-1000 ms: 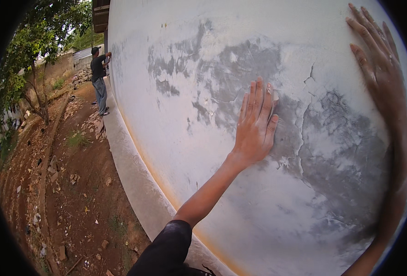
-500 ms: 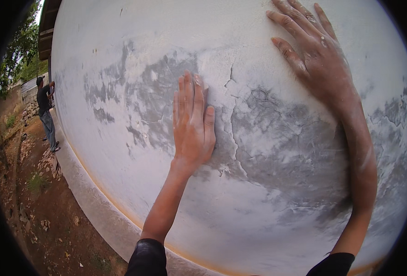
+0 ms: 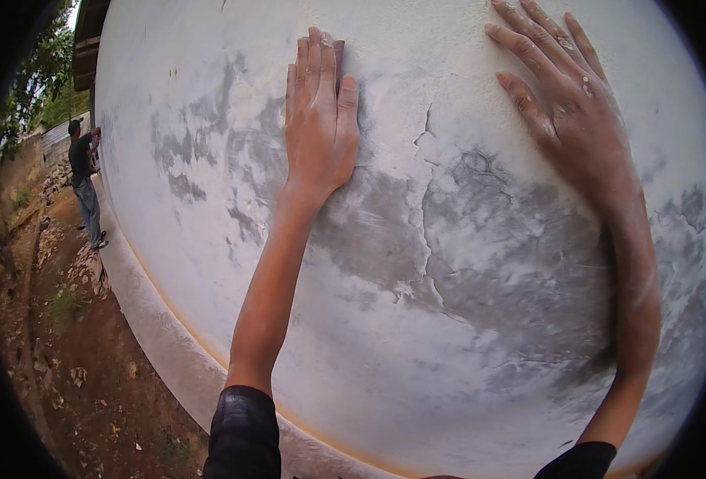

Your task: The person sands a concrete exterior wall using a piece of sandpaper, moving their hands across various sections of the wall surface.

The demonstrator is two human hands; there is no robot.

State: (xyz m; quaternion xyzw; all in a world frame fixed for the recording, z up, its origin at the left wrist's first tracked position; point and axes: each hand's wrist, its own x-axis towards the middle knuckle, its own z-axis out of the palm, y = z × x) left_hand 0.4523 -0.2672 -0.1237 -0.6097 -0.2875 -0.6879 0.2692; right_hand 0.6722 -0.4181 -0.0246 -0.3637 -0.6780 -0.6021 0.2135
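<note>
My left hand (image 3: 321, 132) presses flat on the white wall (image 3: 417, 375), fingers straight and close together. Under it is a thin brown sheet, apparently sandpaper (image 3: 339, 54); only its edge shows beside the fingertips, the rest being hidden by the palm. Higher up on the right, my right hand (image 3: 572, 104) lies against the wall with its fingers spread, holding nothing. White dust coats its fingers and forearm. Between and below the hands, the wall has worn grey patches (image 3: 520, 247) and a ragged vertical crack (image 3: 426, 215) with flaking edges.
Along the wall's foot runs a concrete ledge (image 3: 157, 319), with brown dirt ground (image 3: 89, 367) and scattered debris beyond it. Another person (image 3: 84, 180) in dark clothes and a cap stands far left, arms at the wall. A roof edge (image 3: 87, 48) juts out above.
My left hand has slid up the wall and slightly left, together with the sheet beneath it. My right hand stays spread at about the same spot on the wall; the view has shifted a little.
</note>
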